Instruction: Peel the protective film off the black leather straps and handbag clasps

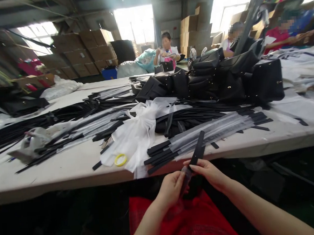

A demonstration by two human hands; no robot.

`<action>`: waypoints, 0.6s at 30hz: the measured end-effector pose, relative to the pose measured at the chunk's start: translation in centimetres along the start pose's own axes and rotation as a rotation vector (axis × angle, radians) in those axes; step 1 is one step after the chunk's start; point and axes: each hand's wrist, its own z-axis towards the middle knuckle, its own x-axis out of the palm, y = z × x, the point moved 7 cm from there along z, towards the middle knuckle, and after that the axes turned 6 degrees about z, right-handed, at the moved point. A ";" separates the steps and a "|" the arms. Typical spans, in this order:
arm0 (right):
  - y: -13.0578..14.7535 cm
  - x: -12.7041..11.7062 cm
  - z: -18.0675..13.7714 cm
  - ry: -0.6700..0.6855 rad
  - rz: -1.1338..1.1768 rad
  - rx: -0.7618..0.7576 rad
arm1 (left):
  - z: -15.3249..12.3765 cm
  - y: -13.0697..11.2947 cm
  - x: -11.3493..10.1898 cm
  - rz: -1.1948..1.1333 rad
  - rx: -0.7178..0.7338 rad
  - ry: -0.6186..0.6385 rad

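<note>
Both hands meet below the table's (pixel 70 171) near edge, over a red lap. Left hand (pixel 171 190) is clamped on the clear sleeve (pixel 185 177) at the lower end of a black strap (pixel 198 150); right hand (pixel 211 172) pinches the strap just above. Sleeved straps (pixel 200 138) lie near that edge beside a yellow ring (pixel 120 159); black bags (pixel 223 75) crowd the far side.

Both forearms come up bare from six o'clock, no sleeves, no watch, no bracelet showing. The left hand (pixel 171 188) is ringless as far as the view tells; the right hand (pixel 209 172) too, nails short and plain. Below them, at six o'clock, a red garment (pixel 194 220) covers the lap, faintly checked.
</note>
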 end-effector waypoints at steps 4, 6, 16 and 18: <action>1.7 -1.6 0.1 -0.111 0.103 -0.031 | -0.2 -0.6 0.1 0.030 0.012 0.044; 2.3 -1.8 0.3 -0.101 0.096 -0.034 | -0.2 -0.6 0.2 0.044 0.013 0.051; 0.2 1.8 -1.2 0.087 0.040 0.069 | 0.5 -1.0 0.1 -0.022 0.060 0.038; 0.0 2.1 -1.2 0.077 0.066 0.090 | 0.6 -1.0 0.3 -0.071 0.038 0.029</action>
